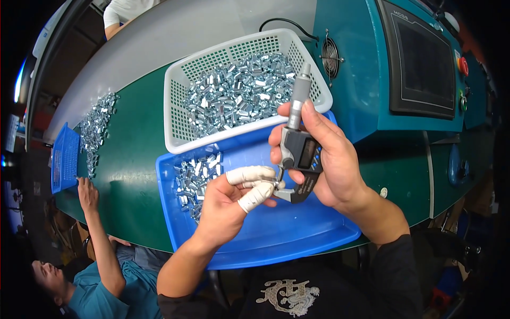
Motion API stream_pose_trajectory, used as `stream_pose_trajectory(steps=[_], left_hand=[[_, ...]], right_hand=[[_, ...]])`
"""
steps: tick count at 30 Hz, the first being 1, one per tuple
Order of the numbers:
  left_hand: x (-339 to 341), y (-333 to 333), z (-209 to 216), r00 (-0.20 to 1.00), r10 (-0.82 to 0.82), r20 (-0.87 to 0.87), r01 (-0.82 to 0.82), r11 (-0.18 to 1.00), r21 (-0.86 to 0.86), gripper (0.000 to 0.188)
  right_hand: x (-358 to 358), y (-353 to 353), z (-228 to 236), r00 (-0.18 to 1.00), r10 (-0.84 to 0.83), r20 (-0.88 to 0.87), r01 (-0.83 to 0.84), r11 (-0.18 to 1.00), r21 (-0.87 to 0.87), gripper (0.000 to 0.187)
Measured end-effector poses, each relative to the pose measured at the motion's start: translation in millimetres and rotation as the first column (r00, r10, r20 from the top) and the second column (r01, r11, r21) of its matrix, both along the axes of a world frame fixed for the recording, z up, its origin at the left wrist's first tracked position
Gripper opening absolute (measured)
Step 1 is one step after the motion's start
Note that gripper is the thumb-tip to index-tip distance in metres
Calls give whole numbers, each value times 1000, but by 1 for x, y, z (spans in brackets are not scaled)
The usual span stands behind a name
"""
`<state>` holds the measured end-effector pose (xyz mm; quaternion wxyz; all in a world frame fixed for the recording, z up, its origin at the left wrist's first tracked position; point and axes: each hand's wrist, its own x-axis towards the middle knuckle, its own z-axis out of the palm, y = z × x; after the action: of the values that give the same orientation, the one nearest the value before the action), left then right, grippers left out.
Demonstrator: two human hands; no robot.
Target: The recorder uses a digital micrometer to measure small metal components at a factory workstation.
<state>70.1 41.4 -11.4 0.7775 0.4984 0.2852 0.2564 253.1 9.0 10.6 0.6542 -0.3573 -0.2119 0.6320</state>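
Note:
My right hand [337, 165] is wrapped round a digital micrometer [307, 153], its thumb and fingers up at the grey barrel. The micrometer is tilted, with its thimble pointing up and its frame low. My left hand [220, 212], with white finger cots on the thumb and a finger, pinches a small metal part [277, 182] at the micrometer's jaws. Most of that part is hidden by the fingertips, so I cannot tell whether the jaws touch it. Both hands are above a blue tray [281, 247], whose left end holds many small shiny metal parts [194, 183].
A white perforated basket [175, 114] heaped with similar parts stands behind the tray. Right of it is a teal machine [348, 69] with a dark screen [422, 61]. At left, a co-worker's hand [88, 194] is by a blue basket [65, 159] and a pile of parts [96, 127].

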Motion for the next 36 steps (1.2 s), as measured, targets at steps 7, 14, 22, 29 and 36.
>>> stream_pose_trajectory(steps=[7,14,22,29,36], left_hand=[[1,0,4,1000,-16,-18,16,1000,4,25],[0,1,1,1000,-2,4,2,1000,13,24],[1,0,2,999,10,-34,-9,1000,26,23],[1,0,0,1000,18,1,-18,999,51,23],[-1,1,1,999,25,-24,-23,997,71,23]], right_hand=[[-1,-2,1,999,-16,27,17,999,-31,38],[0,2,0,1000,-8,-11,8,1000,-12,37],[0,1,-2,1000,-5,1,5,1000,-15,35],[-1,0,-3,1000,-12,1,12,1000,-2,36],[0,0,-1,998,-11,-58,10,1000,-12,35]])
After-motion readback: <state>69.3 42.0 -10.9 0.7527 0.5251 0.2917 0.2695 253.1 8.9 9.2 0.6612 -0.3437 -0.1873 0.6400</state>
